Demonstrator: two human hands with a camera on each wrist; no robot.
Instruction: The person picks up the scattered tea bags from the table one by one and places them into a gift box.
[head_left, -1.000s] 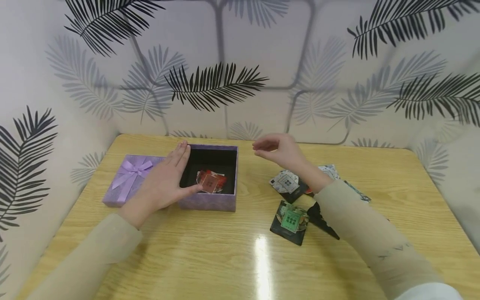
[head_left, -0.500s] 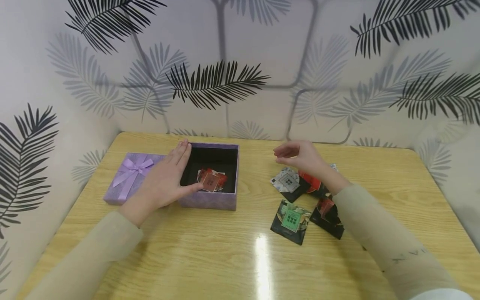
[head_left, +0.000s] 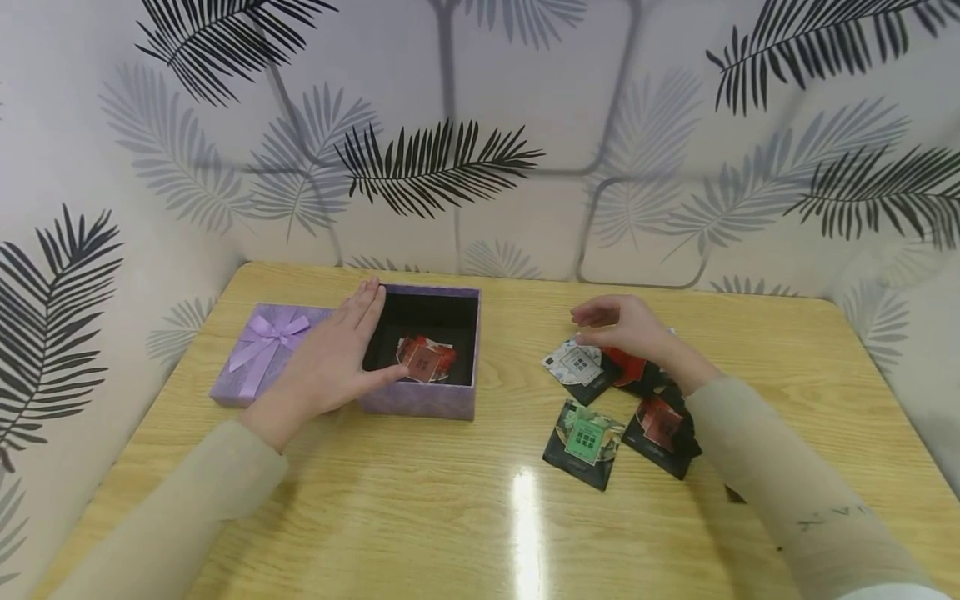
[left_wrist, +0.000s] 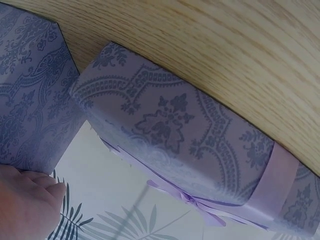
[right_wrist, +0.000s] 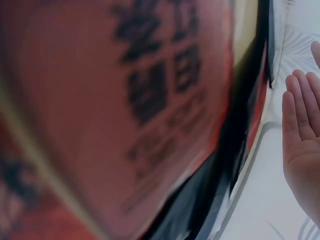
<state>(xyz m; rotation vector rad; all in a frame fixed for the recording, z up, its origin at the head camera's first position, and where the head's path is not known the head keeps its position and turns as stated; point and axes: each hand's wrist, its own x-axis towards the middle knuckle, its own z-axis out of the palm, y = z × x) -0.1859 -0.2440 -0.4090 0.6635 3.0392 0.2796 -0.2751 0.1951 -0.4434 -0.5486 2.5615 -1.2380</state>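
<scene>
My left hand (head_left: 330, 358) rests against the left side of the open purple box (head_left: 420, 402), fingers straight and thumb over the front rim. Inside the black interior lies a red-labelled sachet (head_left: 425, 363). In the left wrist view, the left hand (left_wrist: 30, 205) touches the patterned box wall (left_wrist: 35, 95). Over the sachets on the right hovers my right hand (head_left: 622, 323), fingers loosely bent with nothing between them. Below it are a white-and-black sachet (head_left: 576, 367) and a red one (head_left: 628, 369). In the right wrist view, a red sachet label (right_wrist: 125, 125) looms close beside the right hand (right_wrist: 305, 130).
The purple lid (head_left: 262, 354) with its ribbon bow lies left of the box, partly behind the left hand. Nearer me are a green-labelled sachet (head_left: 584, 443) and a dark sachet with a red label (head_left: 662, 423). A patterned wall (head_left: 525, 208) stands behind the table (head_left: 420, 500).
My right hand has moved right and slightly towards me, from near the box to over the sachets. The left hand stays at the box.
</scene>
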